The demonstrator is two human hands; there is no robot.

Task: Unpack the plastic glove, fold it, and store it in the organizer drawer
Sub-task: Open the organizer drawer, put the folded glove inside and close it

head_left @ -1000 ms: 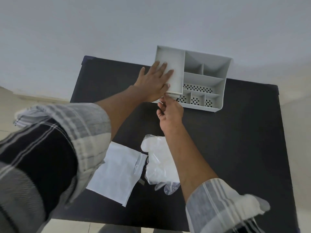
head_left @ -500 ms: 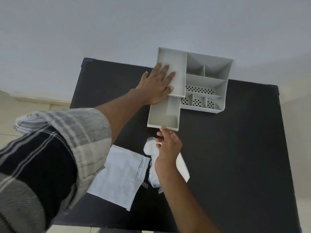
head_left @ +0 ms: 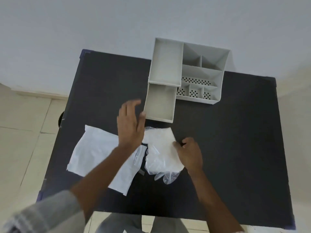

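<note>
The folded clear plastic glove (head_left: 160, 152) lies on the black table, its fingertips pointing toward me. My right hand (head_left: 190, 154) rests on the glove's right edge, with thumb and fingers pinching it. My left hand (head_left: 130, 125) hovers open and blurred just left of the glove, above the table. The grey organizer (head_left: 202, 71) stands at the table's far edge. Its drawer (head_left: 159, 104) is pulled out toward me and holds nothing, its front edge just beyond the glove.
The white wrapper (head_left: 97, 152) lies flat to the left of the glove, partly under my left forearm. The black table (head_left: 235, 148) ends close to the wall behind the organizer. Tiled floor shows to the left and below.
My left hand came off the organizer's top and moved back toward the glove. My right hand let go of the drawer front and settled on the glove's right edge. The drawer stays pulled out.
</note>
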